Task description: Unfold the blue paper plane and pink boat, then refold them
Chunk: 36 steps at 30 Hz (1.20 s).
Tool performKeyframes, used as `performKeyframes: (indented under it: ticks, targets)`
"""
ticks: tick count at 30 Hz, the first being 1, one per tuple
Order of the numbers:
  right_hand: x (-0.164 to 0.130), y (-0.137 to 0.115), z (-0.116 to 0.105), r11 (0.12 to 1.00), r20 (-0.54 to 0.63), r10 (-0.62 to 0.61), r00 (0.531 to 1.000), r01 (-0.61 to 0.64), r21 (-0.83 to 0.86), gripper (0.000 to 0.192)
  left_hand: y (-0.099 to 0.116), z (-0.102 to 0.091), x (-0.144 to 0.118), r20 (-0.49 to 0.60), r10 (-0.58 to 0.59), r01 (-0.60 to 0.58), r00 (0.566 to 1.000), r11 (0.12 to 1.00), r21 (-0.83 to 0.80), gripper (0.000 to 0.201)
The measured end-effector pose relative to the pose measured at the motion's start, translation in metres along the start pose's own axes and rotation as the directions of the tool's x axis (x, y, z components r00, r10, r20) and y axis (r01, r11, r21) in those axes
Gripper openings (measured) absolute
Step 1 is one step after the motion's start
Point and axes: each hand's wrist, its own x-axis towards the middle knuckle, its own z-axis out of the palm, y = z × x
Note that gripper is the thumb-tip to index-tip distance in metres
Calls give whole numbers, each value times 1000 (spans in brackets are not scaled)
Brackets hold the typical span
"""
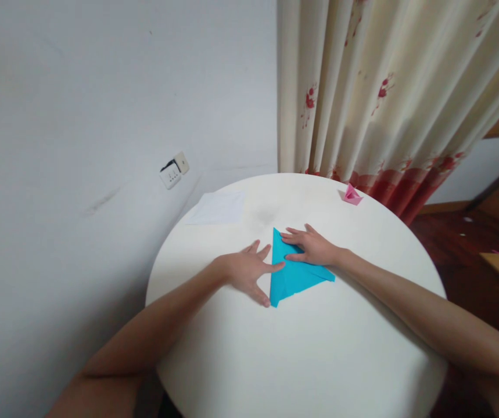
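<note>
A folded sheet of blue paper (295,278), roughly triangular, lies flat on the white round table (249,360). My left hand (251,270) is at its left edge with the fingers spread; one fingertip rests over the paper and the thumb reaches its lower left corner. Across the upper right part of the paper lies my right hand (312,247), its fingers stretched out and pointing left. That hand and forearm cover the paper's upper right edge. A small flap shows at the paper's right corner.
A small pink folded-paper piece (352,195) stands near the table's far right edge. White paper (218,208) lies at the far left. Behind are a wall with a socket (170,175) and a cream curtain (362,87) with red patterns.
</note>
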Motion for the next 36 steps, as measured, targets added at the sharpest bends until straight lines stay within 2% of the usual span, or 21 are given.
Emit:
performKeyframes:
  ticks: [4, 6, 9, 11, 13, 16, 19, 22, 25, 27, 32, 36]
  targets:
    - [-1, -2, -2, 1000, 0, 10, 1000, -10, 10, 66, -4, -26, -9, 157, 158, -138, 975, 982, -133, 70]
    - [-1, -3, -3, 1000, 6, 14, 1000, -14, 9, 67, -11, -35, -9, 157, 197, -164, 968, 966, -200, 64]
    - [-1, -2, -2, 1000, 6, 11, 1000, -11, 3, 66, -26, -35, 1, -4, 166, -162, 986, 960, -228, 71]
    - [0, -1, -1, 1000, 1, 9, 1000, -9, 1, 65, -37, -25, 14, -169, 120, -148, 978, 975, -167, 65]
    - [1, 0, 1, 1000, -3, 8, 1000, -8, 0, 65, -45, -13, 28, -261, 78, -105, 962, 990, -91, 60]
    - [0, 0, 1, 1000, -8, 7, 1000, -7, -5, 65, -52, 3, 44, -256, 56, -61, 965, 998, -8, 62]
    - [-1, 0, 1, 1000, -11, -3, 1000, 3, -14, 65, -57, 8, 51, -292, 33, -21, 956, 999, 45, 60]
    - [-1, 0, 1, 1000, -10, -20, 1000, 20, -21, 63, -61, 8, 56, -384, 43, -11, 923, 996, 86, 53]
    - [-1, 1, -1, 1000, 4, -21, 1000, 21, -17, 61, -62, 5, 57, -464, 107, -66, 879, 992, 103, 47]
    - [-2, 3, -4, 1000, 21, -23, 1000, 23, -17, 58, -61, 2, 56, -486, 131, -93, 864, 991, 101, 44]
    - [-7, 17, -11, 1000, 41, -4, 999, 5, -26, 55, -61, -3, 52, -494, 112, -77, 862, 993, 92, 39]
    - [-9, 31, -12, 999, 22, 20, 1000, -19, -36, 55, -64, -1, 54, -517, 33, -67, 855, 997, -48, 30]
